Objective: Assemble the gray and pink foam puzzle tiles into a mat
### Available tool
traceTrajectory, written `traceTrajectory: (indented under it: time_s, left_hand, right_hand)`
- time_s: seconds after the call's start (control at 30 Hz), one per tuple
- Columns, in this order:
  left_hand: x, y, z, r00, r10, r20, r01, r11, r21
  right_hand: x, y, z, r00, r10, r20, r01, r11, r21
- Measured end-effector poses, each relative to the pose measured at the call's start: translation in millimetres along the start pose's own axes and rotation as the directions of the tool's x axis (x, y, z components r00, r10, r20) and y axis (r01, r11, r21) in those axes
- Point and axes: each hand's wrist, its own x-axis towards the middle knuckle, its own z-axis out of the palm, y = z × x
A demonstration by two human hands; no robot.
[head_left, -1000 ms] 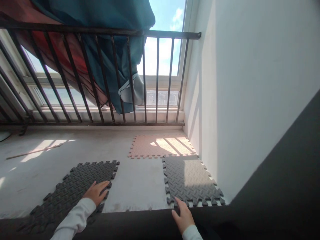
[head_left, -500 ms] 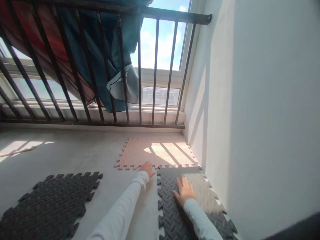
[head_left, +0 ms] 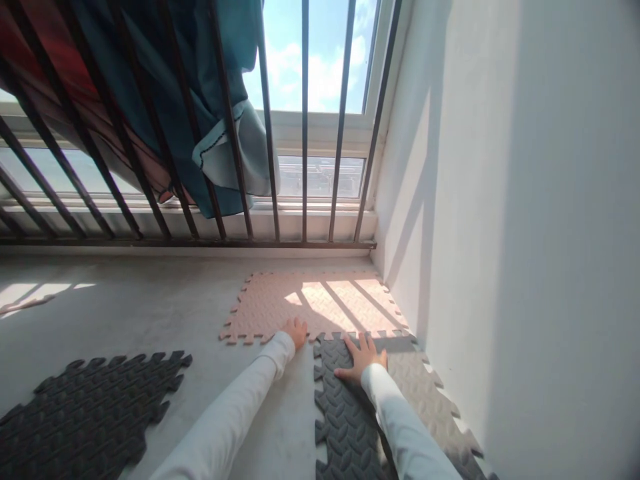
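Note:
A pink foam mat tile [head_left: 270,300] with toothed edges lies flat on the floor below the railing. My left hand [head_left: 296,331] rests over its near edge, fingers loosely bent on the surface; what lies under the palm is hidden. Against the pink tile's near edge, at the right, is a dark grey foam mat tile [head_left: 345,427] with a raised tread pattern. My right hand [head_left: 363,360] lies on the far part of this grey tile, fingers spread, fingertips close to the seam. Whether the teeth along the seam interlock fully, I cannot tell.
Another dark foam tile [head_left: 95,413] lies apart on the floor at the left. A black metal railing [head_left: 305,133] runs in front of the window, with red and blue cloth [head_left: 175,113] behind its bars. A white wall [head_left: 470,233] rises along the right.
My right hand has moved forward over the grey tile towards the seam, its fingers spreading wider. My left hand stays at the pink tile's edge, its thumb drawn in. The view has shifted slightly.

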Motion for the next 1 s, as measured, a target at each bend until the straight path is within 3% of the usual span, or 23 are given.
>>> traceTrajectory:
  time_s: [0.1, 0.27, 0.63, 0.8, 1.0]
  left_hand:
    - [-2.1, 8.9, -5.3, 0.998, -0.012, 0.062, 0.004, 0.993, 0.117]
    - [-2.5, 16.0, -14.7, 0.995, -0.026, 0.092, 0.011, 0.988, 0.156]
    - [-9.4, 12.6, -23.1, 0.994, 0.003, -0.114, 0.029, 0.961, 0.275]
    - [-12.2, 9.0, -39.8, 0.981, 0.025, -0.193, 0.04, 0.945, 0.325]
    - [-15.2, 0.3, -72.1, 0.968, 0.02, -0.252, 0.07, 0.936, 0.345]
  right_hand:
    - [0.2, -2.0, -5.4, 1.0, 0.012, 0.026, -0.012, 1.0, 0.005]
    - [0.1, -5.0, -11.6, 0.998, 0.026, 0.061, -0.025, 1.0, -0.006]
    - [0.1, -7.3, -16.4, 0.993, 0.023, 0.118, -0.017, 0.999, -0.051]
    - [-0.5, -8.6, -17.8, 0.991, 0.03, 0.131, -0.024, 0.999, -0.049]
    - [-1.9, -10.0, -20.4, 0.989, 0.033, 0.142, -0.027, 0.999, -0.043]
